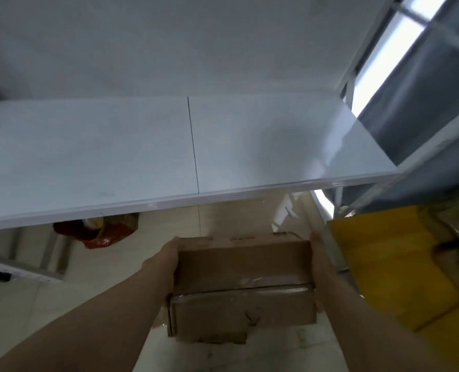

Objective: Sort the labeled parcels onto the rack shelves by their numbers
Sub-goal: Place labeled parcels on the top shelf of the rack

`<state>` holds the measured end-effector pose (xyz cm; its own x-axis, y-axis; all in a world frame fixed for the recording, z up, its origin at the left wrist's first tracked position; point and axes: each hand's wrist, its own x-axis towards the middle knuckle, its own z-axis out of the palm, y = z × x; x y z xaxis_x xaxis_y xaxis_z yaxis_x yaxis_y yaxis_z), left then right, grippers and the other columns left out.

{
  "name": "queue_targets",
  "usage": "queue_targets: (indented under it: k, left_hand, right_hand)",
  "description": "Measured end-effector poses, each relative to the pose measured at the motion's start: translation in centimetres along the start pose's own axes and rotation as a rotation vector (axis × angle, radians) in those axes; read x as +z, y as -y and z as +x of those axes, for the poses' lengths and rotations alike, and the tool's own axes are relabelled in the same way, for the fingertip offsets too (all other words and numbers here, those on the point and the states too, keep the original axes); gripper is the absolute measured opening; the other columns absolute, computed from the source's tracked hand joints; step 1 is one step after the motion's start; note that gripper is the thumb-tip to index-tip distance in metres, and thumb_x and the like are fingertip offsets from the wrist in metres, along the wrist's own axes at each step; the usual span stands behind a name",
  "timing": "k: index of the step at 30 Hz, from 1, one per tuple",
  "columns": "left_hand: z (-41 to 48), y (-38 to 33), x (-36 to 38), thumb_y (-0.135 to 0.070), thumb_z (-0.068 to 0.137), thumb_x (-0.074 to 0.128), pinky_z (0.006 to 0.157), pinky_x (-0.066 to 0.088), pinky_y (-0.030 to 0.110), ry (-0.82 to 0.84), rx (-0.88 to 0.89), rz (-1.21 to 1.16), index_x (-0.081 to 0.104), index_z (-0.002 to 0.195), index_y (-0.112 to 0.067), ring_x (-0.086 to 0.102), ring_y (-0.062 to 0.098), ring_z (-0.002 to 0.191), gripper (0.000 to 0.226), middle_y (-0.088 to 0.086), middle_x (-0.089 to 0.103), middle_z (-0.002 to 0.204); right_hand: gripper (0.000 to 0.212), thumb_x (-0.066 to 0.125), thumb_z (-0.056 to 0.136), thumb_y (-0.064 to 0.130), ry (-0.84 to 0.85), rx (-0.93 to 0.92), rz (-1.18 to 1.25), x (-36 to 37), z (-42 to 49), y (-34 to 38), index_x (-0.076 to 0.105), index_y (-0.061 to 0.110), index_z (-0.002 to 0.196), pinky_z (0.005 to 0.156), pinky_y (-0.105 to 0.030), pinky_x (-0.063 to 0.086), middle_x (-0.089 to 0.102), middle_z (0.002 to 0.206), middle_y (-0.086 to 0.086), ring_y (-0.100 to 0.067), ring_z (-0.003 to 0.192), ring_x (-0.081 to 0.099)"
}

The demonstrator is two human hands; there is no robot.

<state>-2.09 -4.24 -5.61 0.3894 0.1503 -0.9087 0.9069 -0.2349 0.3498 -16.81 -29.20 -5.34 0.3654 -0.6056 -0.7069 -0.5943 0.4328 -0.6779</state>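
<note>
Head view: white rack shelf (pixel 88 157) above pale floor (pixel 35 304).

A crumpled red and brown bag (pixel 96 232) lies on the pale floor at lower left; a bright yellow bin (pixel 384 267) stands at lower right.

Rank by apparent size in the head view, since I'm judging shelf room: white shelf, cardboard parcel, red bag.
1. white shelf
2. cardboard parcel, though nearness to the camera enlarges it
3. red bag, partly hidden under the shelf
</note>
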Motion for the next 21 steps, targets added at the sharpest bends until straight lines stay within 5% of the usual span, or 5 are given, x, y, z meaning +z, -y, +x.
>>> queue_targets:
  k: [4, 11, 16, 18, 21]
  left_hand:
    - [-8.7, -3.0, -1.9, -0.014, 0.105, 0.042, 0.074, 0.038, 0.033, 0.101, 0.114, 0.033, 0.058, 0.096, 0.001, 0.048, 0.028, 0.081, 0.024, 0.013, 0.043, 0.080]
    - [-21.9, -3.9, -6.3, -0.036, 0.084, 0.058, 0.097, 0.036, 0.068, 0.348, 0.234, -0.115, 0.049, 0.130, -0.011, 0.048, 0.045, 0.110, 0.053, 0.016, 0.052, 0.122]
    - [-29.4, -4.6, -8.2, -0.085, 0.073, 0.051, 0.106, 0.022, 0.071, 0.428, 0.310, -0.176, 0.051, 0.120, -0.007, 0.044, 0.046, 0.128, 0.091, 0.017, 0.052, 0.127]
    - [-32.7, -4.7, -8.7, -0.082, 0.077, 0.050, 0.103, 0.031, 0.066, 0.436, 0.379, -0.186, 0.058, 0.099, -0.005, 0.055, 0.042, 0.110, 0.081, 0.015, 0.059, 0.107]
    - [-37.5, -4.3, -9.6, -0.051, 0.087, 0.057, 0.104, 0.038, 0.053, 0.442, 0.457, -0.183, 0.062, 0.080, -0.011, 0.062, 0.034, 0.082, 0.041, 0.012, 0.066, 0.082]
  right_hand:
    - [0.045, 0.052, 0.091, 0.058, -0.010, -0.055, 0.060, -2.7, -8.0, 5.2, 0.067, 0.015, 0.098, 0.079, -0.043, 0.053, 0.070, 0.088, -0.013, -0.032, 0.086, 0.066]
    - [0.026, 0.047, 0.085, 0.034, 0.025, -0.236, 0.205, -9.5, -19.1, 12.5, 0.058, 0.012, 0.074, 0.042, -0.027, 0.045, 0.058, 0.060, -0.006, -0.021, 0.046, 0.057]
    - [0.058, 0.053, 0.087, 0.069, 0.077, -0.356, 0.243, -13.7, -26.8, 17.5, 0.067, 0.014, 0.098, 0.080, -0.056, 0.058, 0.076, 0.090, -0.016, -0.035, 0.087, 0.073]
    - [0.083, 0.052, 0.073, 0.085, 0.095, -0.414, 0.141, -15.0, -29.3, 18.8, 0.069, 0.011, 0.106, 0.087, -0.058, 0.055, 0.076, 0.100, -0.016, -0.036, 0.094, 0.073]
    - [0.066, 0.052, 0.081, 0.077, 0.122, -0.508, 0.067, -16.6, -33.2, 20.2, 0.071, 0.017, 0.100, 0.074, -0.039, 0.055, 0.076, 0.092, -0.011, -0.028, 0.084, 0.071]
